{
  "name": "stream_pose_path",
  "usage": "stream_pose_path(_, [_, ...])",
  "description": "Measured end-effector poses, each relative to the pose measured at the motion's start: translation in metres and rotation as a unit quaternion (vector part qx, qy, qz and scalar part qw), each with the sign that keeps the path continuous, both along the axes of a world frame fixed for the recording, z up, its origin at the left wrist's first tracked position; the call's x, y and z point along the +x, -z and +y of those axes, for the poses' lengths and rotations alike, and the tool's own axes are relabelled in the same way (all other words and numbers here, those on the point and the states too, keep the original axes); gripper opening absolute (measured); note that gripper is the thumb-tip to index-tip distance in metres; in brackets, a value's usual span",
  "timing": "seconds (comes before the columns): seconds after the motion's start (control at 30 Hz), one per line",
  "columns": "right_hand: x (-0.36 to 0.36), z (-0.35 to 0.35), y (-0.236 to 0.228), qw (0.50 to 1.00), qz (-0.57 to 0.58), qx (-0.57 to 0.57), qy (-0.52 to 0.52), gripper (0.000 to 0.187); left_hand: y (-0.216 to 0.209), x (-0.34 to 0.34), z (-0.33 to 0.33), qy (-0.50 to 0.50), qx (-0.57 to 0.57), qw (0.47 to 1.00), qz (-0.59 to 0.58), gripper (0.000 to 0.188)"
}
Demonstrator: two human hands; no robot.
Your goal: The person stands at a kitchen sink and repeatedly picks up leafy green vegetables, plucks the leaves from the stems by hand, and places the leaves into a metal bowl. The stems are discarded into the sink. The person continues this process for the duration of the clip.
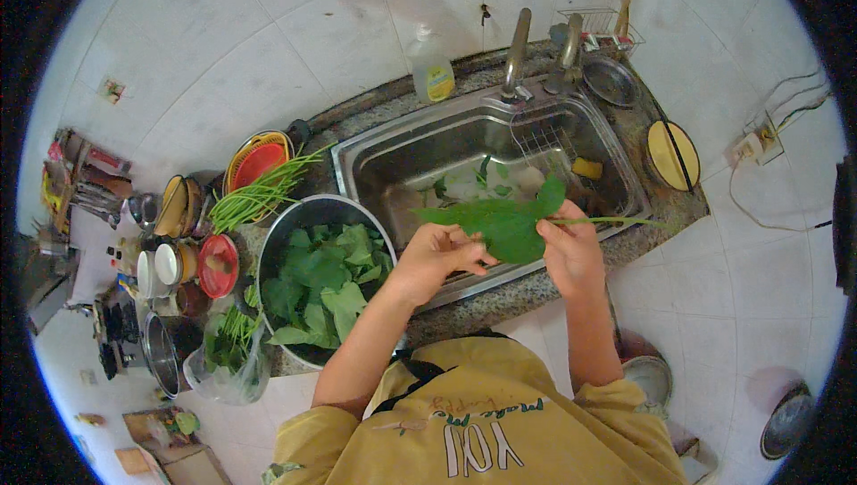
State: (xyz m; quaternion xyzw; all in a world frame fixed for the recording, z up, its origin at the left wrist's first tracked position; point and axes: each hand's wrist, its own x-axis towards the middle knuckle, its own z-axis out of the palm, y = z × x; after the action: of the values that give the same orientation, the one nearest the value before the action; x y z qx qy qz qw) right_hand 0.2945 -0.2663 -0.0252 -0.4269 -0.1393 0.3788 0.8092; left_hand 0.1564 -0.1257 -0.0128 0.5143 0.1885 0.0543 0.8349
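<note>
Shirt point(482, 463): yellow, nearest.
Sink point(428, 151): of metal.
Pot point(317, 208): leaves point(312, 273) are held, beside sink.
Leaf point(511, 231): held above sink's near edge.
Left hand point(435, 262): half curled at leaf; pinch cannot be told.
Right hand point(573, 257): leaf base is pinched.
Stem point(616, 220): its removal seems in hand; next, steady pulling seems called for.

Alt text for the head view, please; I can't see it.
A person's right hand pinches a stemmed green leaf over a metal sink, the left hand at the leaf's edge. To the left are a pot of leaves and a bundle of green stems.
</note>
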Motion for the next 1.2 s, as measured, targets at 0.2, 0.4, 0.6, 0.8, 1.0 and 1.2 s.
stream_pose_path(0.2, [-0.016, 0.01, 0.0, 0.994, -0.039, -0.074, 0.069, 0.013, -0.009, 0.004, -0.007, -0.158, 0.041, 0.987, -0.008, 0.012])
stream_pose_path(0.4, [-0.027, 0.017, -0.006, 0.975, -0.131, -0.161, 0.084, 0.009, -0.011, -0.006, 0.0, -0.046, 0.444, 0.888, 0.112, 0.008])
stream_pose_path(0.6, [-0.047, 0.023, -0.012, 0.962, -0.171, -0.162, 0.141, 0.01, 0.032, 0.007, 0.034, -0.11, 0.679, 0.719, 0.1, 0.03])
stream_pose_path(0.8, [-0.035, 0.008, -0.015, 0.955, -0.154, -0.124, 0.219, 0.012, 0.041, 0.005, 0.084, -0.141, 0.643, 0.746, 0.105, 0.038])
stream_pose_path(1.0, [-0.028, 0.011, 0.001, 0.967, -0.107, -0.099, 0.207, 0.015, 0.039, 0.011, 0.081, -0.194, 0.642, 0.74, 0.051, 0.042])
stream_pose_path(1.2, [-0.025, 0.019, 0.001, 0.977, -0.058, -0.061, 0.195, 0.016, 0.012, -0.001, 0.054, 0.027, 0.129, 0.991, 0.037, 0.033])
